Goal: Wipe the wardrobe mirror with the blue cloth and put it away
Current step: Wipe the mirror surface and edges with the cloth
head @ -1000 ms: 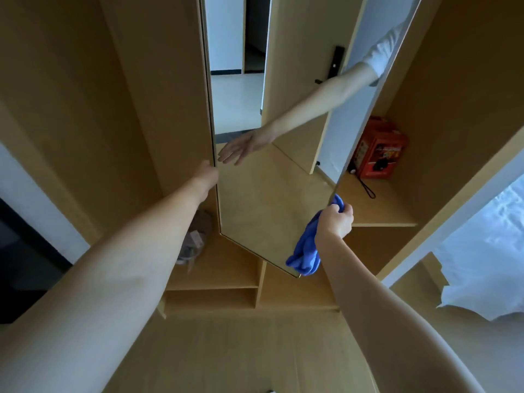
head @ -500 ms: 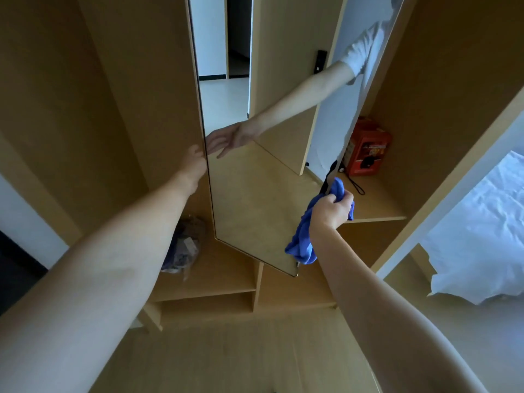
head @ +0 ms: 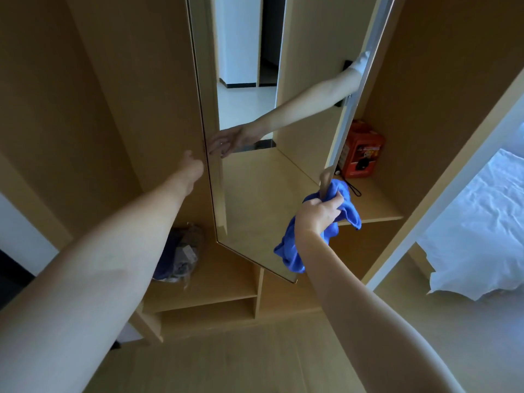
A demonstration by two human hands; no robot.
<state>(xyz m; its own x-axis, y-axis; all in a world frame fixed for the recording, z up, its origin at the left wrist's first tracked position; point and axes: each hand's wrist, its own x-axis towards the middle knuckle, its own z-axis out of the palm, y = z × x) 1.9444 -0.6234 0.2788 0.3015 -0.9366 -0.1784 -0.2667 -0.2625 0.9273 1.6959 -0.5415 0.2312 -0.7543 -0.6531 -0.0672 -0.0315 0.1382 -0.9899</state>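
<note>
i saw right hand (head: 319, 215) gripping cloth (head: 295, 248) at mirror (head: 255, 199) edge; left hand (head: 192, 168) fingers hidden, cannot tell; judged wiping unfinished, putting away left.

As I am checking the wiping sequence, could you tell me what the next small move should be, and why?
Probably slide the blue cloth along the mirror edge: the right hand grips it there, while the left hand steadies the opposite edge.

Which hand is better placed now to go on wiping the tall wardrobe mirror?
The right hand: it grips the blue cloth at the tall wardrobe mirror's right edge. The left hand holds its left edge.
</note>
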